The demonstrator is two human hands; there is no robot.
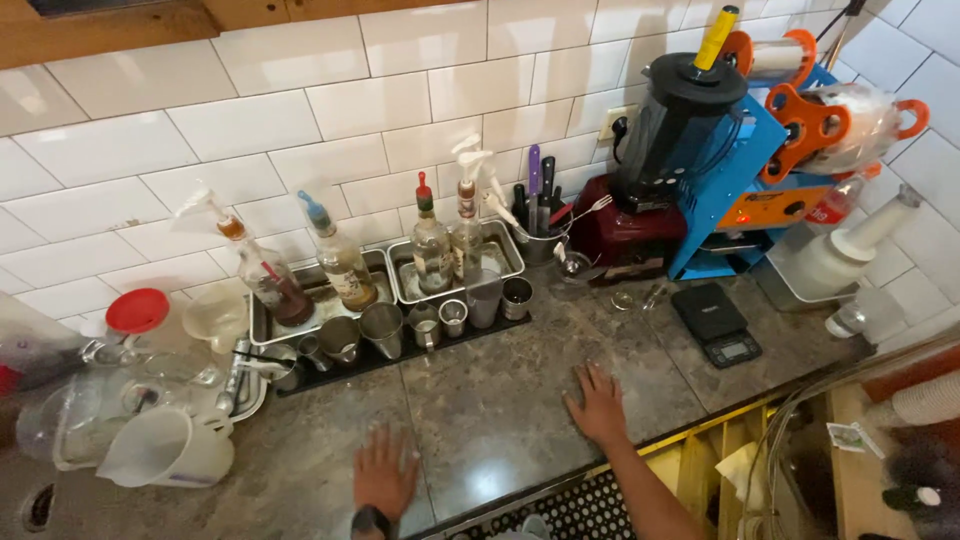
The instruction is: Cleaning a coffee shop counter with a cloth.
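My left hand [385, 470] lies flat on the dark stone counter [490, 400] near its front edge, fingers spread, holding nothing; a dark watch sits at the wrist. My right hand [598, 402] rests palm down on the same counter further right, fingers apart and empty. Just beyond both hands, a black mat [400, 352] carries several steel cups and jiggers [381, 328]. Behind them, two steel trays [455, 272] hold syrup bottles with pumps and pourers [342, 258].
A red-based blender [655, 170] and a blue cup-sealing machine [770, 150] stand at the back right, with a small black scale [722, 322] in front. Clear plastic pitchers and containers [165, 445] crowd the left. A utensil cup [540, 215] stands by the white tiled wall.
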